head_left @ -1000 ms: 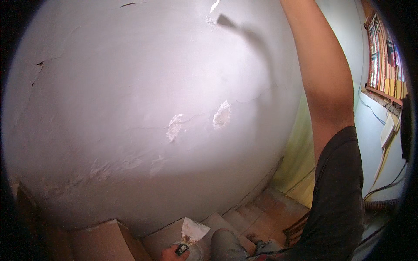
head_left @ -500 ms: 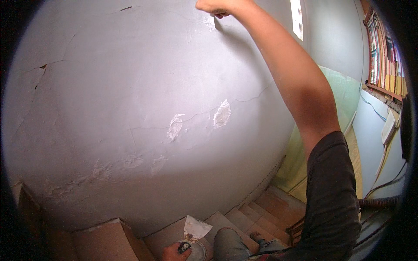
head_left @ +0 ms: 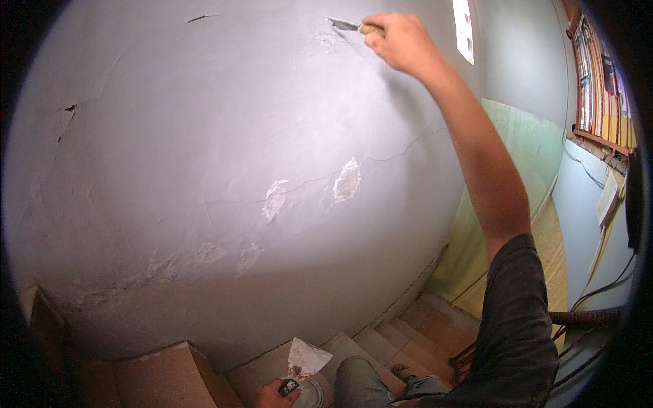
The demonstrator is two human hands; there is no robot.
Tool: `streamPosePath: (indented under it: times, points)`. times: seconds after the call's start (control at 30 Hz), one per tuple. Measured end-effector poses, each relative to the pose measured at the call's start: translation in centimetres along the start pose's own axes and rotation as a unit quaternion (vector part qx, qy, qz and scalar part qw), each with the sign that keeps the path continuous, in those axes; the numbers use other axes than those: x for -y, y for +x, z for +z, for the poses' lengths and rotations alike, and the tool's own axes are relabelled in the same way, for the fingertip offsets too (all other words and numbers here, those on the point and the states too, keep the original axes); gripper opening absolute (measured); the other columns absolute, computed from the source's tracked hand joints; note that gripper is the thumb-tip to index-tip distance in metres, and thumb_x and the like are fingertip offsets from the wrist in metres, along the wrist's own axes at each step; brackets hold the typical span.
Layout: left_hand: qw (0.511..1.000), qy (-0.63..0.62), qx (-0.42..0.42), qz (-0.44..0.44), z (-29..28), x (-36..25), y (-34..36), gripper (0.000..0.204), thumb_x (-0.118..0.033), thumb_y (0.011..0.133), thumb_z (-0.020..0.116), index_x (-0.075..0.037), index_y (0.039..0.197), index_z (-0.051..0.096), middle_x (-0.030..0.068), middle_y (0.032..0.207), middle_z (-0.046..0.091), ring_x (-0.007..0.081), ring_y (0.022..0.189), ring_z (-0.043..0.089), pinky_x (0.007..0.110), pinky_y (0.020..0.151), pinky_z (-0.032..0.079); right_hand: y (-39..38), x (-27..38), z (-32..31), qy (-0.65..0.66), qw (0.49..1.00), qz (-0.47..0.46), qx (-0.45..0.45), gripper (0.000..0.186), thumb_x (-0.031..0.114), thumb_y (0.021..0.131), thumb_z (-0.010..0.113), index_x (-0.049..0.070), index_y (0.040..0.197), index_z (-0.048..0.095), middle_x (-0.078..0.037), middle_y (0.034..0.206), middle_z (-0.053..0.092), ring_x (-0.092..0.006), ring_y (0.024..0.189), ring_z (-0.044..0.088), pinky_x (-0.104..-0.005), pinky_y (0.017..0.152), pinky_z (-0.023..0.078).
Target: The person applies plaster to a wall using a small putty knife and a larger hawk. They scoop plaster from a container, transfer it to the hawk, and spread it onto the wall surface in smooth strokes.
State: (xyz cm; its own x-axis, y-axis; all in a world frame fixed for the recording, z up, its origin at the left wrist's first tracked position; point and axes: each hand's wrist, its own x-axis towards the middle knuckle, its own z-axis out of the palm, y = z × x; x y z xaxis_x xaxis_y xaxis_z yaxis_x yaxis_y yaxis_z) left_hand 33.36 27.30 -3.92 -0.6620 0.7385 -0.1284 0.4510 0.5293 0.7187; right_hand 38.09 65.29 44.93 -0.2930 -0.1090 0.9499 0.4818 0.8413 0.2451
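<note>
My right hand (head_left: 398, 42) grips a putty knife (head_left: 345, 24) with a light handle, its blade at the upper wall beside a small flaked patch (head_left: 326, 42). At the bottom, my left hand (head_left: 271, 394) is closed round the dark handle of a wide scraper (head_left: 306, 355), whose pale blade has brown residue near the handle. A round light container (head_left: 309, 394) is just beside that hand, partly hidden. The pale wall (head_left: 170, 149) has thin cracks and more flaked patches (head_left: 345, 179) lower down.
Steps (head_left: 163, 381) run along the foot of the wall, with my jeans-clad legs (head_left: 360, 381) over them. At the right are a translucent green sheet (head_left: 507, 136), a barred window (head_left: 598, 88), a white wall box (head_left: 607, 200), hanging cables and a dark railing (head_left: 585, 316).
My right hand was out of view at the top, came down to the upper patch, and has now shifted rightward, showing the knife blade more fully. My left hand has barely moved.
</note>
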Motion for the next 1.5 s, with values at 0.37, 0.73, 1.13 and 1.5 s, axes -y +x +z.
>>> streamPosePath:
  times: [0.37, 0.73, 1.13, 1.5]
  points:
    - [0.998, -0.041, -0.035, 0.036, 0.9, 1.6, 0.6, 0.039, -0.038, 0.080, 0.069, -0.004, 0.099, 0.066, 0.0148, 0.072, 0.065, 0.0235, 0.060, 0.060, 0.038, 0.057, 0.048, -5.1, 2.4, 2.8, 0.027, 0.999, 0.024, -0.019, 0.033, 0.011, 0.082, 0.057, 0.008, 0.114, 0.064, -0.014, 0.095, 0.060, -0.0277, 0.087, 0.059, -0.0395, 0.085, 0.049]
    - [0.993, -0.032, -0.063, 0.092, 2.4, 3.8, 1.3, 0.036, -0.033, 0.080, 0.070, -0.002, 0.098, 0.065, 0.0120, 0.064, 0.060, 0.0180, 0.054, 0.052, 0.035, 0.052, 0.045, -6.4, 1.7, 1.1, 0.073, 0.987, 0.141, 0.014, 0.033, 0.016, 0.085, 0.061, 0.007, 0.117, 0.063, -0.016, 0.101, 0.060, -0.0262, 0.092, 0.059, -0.0366, 0.088, 0.048]
    - [0.996, -0.026, -0.040, 0.069, 2.0, 3.5, 1.2, 0.037, -0.032, 0.079, 0.071, -0.003, 0.101, 0.065, 0.0139, 0.071, 0.064, 0.0220, 0.060, 0.059, 0.036, 0.058, 0.048, -8.3, 3.3, 4.8, 0.071, 0.995, 0.054, -0.045, 0.032, 0.011, 0.083, 0.060, 0.006, 0.114, 0.065, -0.014, 0.095, 0.059, -0.0256, 0.088, 0.058, -0.0368, 0.084, 0.048]
    - [0.999, -0.009, -0.040, 0.031, 1.0, 1.4, 1.2, 0.041, -0.035, 0.080, 0.070, -0.003, 0.105, 0.065, 0.0174, 0.081, 0.067, 0.0271, 0.071, 0.064, 0.039, 0.066, 0.051, -8.8, 1.3, 4.8, 0.124, 0.989, 0.052, -0.060, 0.032, 0.010, 0.082, 0.059, 0.003, 0.112, 0.064, -0.016, 0.093, 0.058, -0.0287, 0.087, 0.057, -0.0381, 0.081, 0.048]
